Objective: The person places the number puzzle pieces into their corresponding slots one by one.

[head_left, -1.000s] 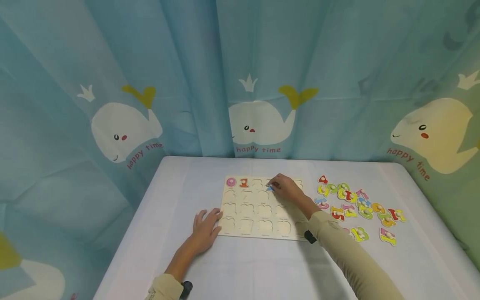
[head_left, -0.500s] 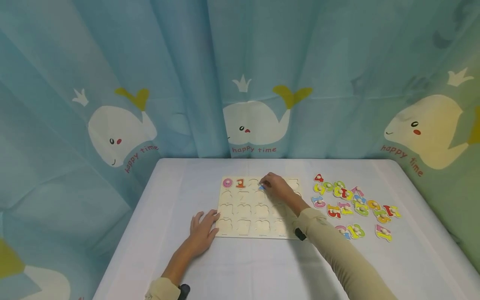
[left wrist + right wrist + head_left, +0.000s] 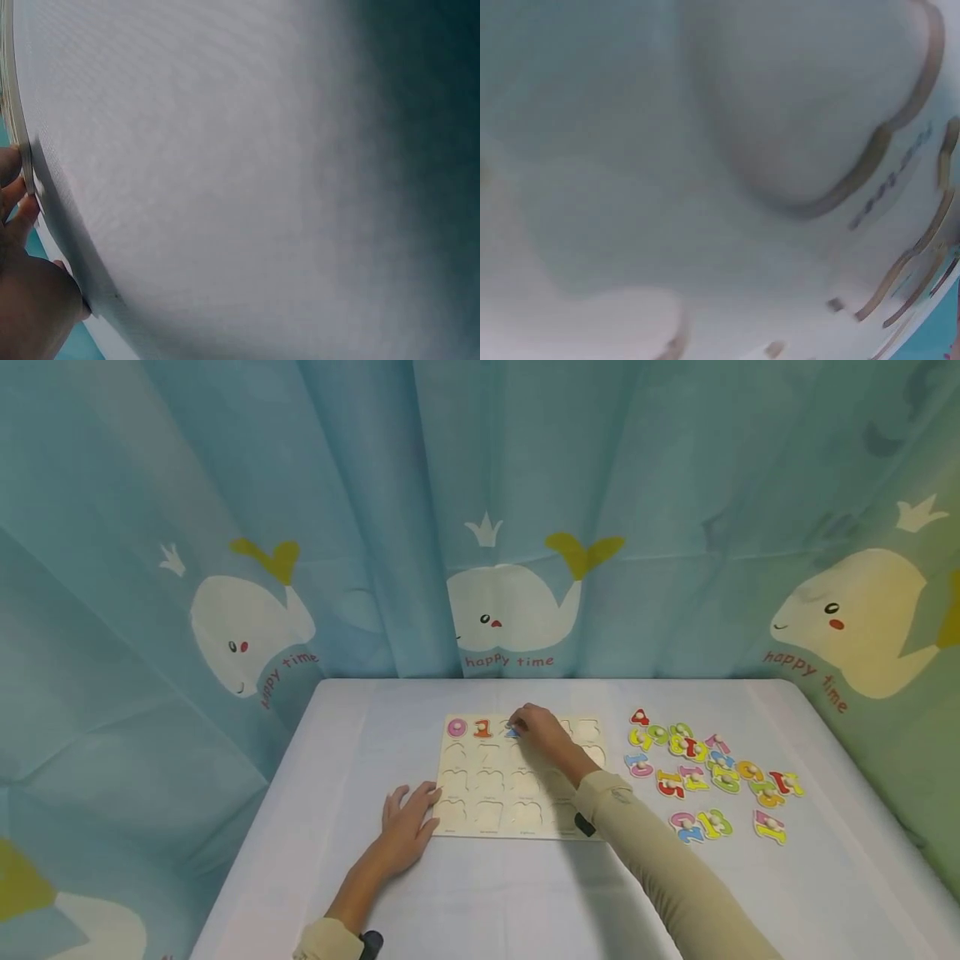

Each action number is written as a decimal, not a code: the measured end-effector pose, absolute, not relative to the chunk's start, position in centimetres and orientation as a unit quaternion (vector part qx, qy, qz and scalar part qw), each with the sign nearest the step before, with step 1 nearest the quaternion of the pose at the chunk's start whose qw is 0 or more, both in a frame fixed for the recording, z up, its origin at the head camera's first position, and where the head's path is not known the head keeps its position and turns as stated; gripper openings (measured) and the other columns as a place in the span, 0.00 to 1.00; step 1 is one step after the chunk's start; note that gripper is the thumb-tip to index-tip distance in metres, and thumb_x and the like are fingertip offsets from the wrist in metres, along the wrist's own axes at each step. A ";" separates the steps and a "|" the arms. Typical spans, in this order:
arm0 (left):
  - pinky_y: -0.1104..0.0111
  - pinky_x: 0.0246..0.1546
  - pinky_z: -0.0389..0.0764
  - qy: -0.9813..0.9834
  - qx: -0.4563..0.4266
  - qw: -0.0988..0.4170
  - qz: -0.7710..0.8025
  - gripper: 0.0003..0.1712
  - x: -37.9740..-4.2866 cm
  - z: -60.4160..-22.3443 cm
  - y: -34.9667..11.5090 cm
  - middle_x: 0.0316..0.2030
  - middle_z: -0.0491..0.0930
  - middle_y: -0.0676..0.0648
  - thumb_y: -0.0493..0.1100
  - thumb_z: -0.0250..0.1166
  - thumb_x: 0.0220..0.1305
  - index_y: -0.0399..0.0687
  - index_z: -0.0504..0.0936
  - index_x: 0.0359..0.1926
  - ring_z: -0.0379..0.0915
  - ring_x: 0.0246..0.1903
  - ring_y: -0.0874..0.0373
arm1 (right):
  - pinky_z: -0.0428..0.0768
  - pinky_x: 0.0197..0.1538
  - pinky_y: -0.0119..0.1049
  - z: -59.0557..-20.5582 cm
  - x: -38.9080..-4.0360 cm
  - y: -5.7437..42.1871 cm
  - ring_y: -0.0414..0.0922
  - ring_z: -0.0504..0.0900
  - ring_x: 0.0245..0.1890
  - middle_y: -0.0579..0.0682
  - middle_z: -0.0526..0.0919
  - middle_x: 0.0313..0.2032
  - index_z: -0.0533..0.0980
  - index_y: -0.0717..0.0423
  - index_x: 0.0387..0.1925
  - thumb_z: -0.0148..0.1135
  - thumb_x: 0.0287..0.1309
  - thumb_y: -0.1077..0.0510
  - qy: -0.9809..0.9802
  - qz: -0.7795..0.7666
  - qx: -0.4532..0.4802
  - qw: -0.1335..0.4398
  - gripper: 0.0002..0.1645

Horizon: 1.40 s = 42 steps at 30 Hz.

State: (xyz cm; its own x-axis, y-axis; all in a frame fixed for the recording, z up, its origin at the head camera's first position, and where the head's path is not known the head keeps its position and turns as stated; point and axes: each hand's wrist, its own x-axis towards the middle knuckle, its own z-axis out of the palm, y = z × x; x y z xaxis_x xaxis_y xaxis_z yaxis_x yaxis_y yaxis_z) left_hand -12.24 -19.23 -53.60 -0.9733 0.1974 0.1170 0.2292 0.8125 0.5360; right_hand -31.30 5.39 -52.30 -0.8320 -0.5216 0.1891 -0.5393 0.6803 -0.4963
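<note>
A pale wooden number puzzle board (image 3: 504,787) with rows of recesses lies on the white table. In its top row sit a pink 0 piece (image 3: 456,727) and an orange-red 1 piece (image 3: 482,727). My right hand (image 3: 538,731) pinches a blue number piece (image 3: 512,732) at the third recess of that row; the fingers partly hide it. My left hand (image 3: 408,828) rests at the board's left edge, fingers spread and touching it. The left wrist view shows this hand (image 3: 34,292) against the board's side. Recess outlines on the board (image 3: 795,255) fill the right wrist view.
Several loose number pieces lie right of the board, among them a red 4 piece (image 3: 640,717) and a pink-and-yellow piece (image 3: 769,827). Some overlap. A blue whale-print curtain (image 3: 367,577) hangs behind the table (image 3: 480,893).
My right hand has moved left along the top row with the blue number piece, up to the third recess. The left hand stays at the board's edge. The head view has shifted slightly.
</note>
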 end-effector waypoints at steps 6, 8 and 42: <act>0.36 0.59 0.40 -0.951 -0.127 0.037 -0.280 0.24 -12.4 -54.0 -19.0 0.62 0.65 0.41 0.36 0.58 0.63 0.35 0.70 0.60 0.47 0.62 0.31 | 0.76 0.48 0.41 -52.1 -30.9 4.8 0.50 0.79 0.40 0.53 0.80 0.34 0.81 0.64 0.35 0.60 0.57 0.70 -0.917 0.277 0.287 0.028 0.06; 0.36 0.59 0.39 -0.950 -0.124 0.035 -0.283 0.24 -12.4 -54.0 -18.9 0.62 0.65 0.41 0.37 0.58 0.64 0.35 0.70 0.60 0.47 0.63 0.32 | 0.77 0.47 0.41 -52.0 -30.7 4.7 0.50 0.79 0.40 0.53 0.79 0.34 0.81 0.63 0.36 0.60 0.57 0.70 -0.919 0.276 0.281 0.027 0.06; 0.34 0.58 0.39 -0.953 -0.115 0.030 -0.277 0.23 -12.1 -53.4 -19.1 0.63 0.64 0.41 0.36 0.58 0.64 0.36 0.70 0.60 0.46 0.63 0.30 | 0.76 0.41 0.50 -51.1 -31.5 21.5 0.56 0.74 0.39 0.61 0.74 0.37 0.77 0.68 0.43 0.55 0.62 0.64 -0.959 0.251 0.114 0.066 0.11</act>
